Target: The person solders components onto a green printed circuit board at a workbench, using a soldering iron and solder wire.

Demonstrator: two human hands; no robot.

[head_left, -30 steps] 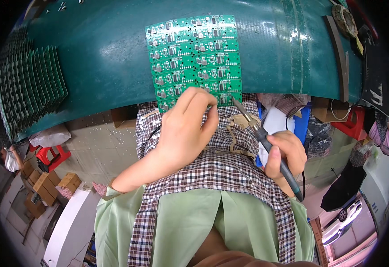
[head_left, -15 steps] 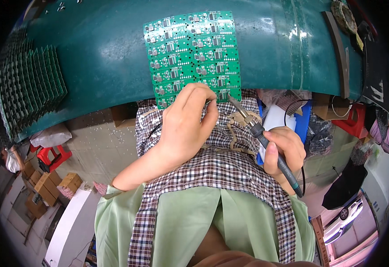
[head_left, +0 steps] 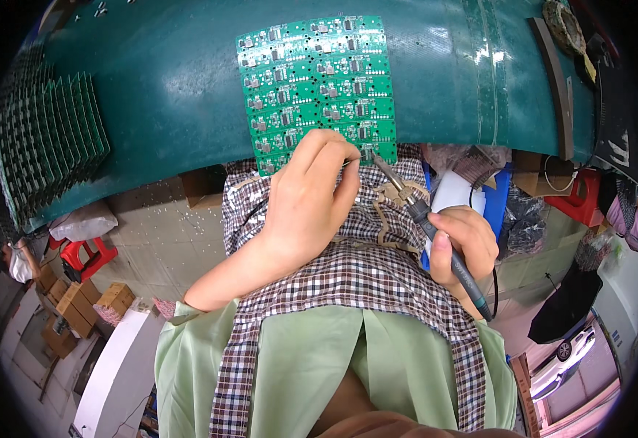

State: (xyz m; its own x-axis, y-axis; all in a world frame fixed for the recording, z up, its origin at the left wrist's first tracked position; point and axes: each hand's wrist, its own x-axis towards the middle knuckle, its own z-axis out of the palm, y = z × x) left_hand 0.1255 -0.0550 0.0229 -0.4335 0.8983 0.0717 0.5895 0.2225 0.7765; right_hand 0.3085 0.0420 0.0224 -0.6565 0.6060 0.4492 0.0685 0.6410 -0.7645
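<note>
Pressing left hand (head_left: 306, 212) fingers on green circuit board panel (head_left: 317, 87) edge; right hand (head_left: 465, 244) clenched round soldering iron (head_left: 425, 223), tip now closer to board.

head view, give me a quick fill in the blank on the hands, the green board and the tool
The right hand grips a soldering ____.
The left hand rests at the ____ edge of the green circuit board panel.
The panel lies on a ____ coloured table.

Missing words: iron; near; teal
</note>
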